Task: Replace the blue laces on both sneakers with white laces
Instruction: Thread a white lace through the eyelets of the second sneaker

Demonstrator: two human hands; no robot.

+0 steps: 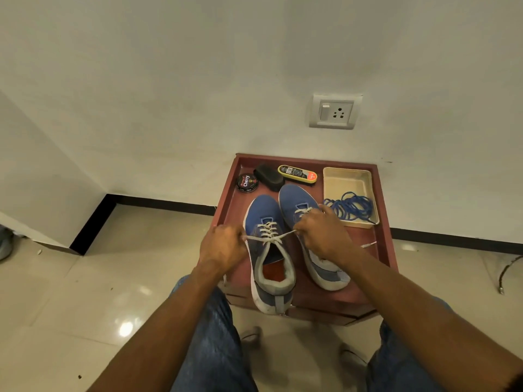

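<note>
Two blue sneakers stand side by side on a low reddish wooden table point(379, 250). The left sneaker point(266, 250) carries a white lace point(267, 232) threaded through its eyelets. My left hand point(222, 247) grips one end of that lace, and my right hand point(322, 233) grips the other end, pulling it taut sideways across the tongue. The right sneaker point(300, 205) also shows white lacing near the toe; my right hand covers most of its middle. The removed blue laces point(352, 206) lie in a loose tangle over a beige tray point(345, 179).
At the table's back sit a round shoe polish tin point(247, 182), a black brush point(268, 176) and a yellow-edged shoe sponge point(297, 173). A wall socket point(335, 111) is above. My jean-clad knees flank the table's front edge on a glossy tiled floor.
</note>
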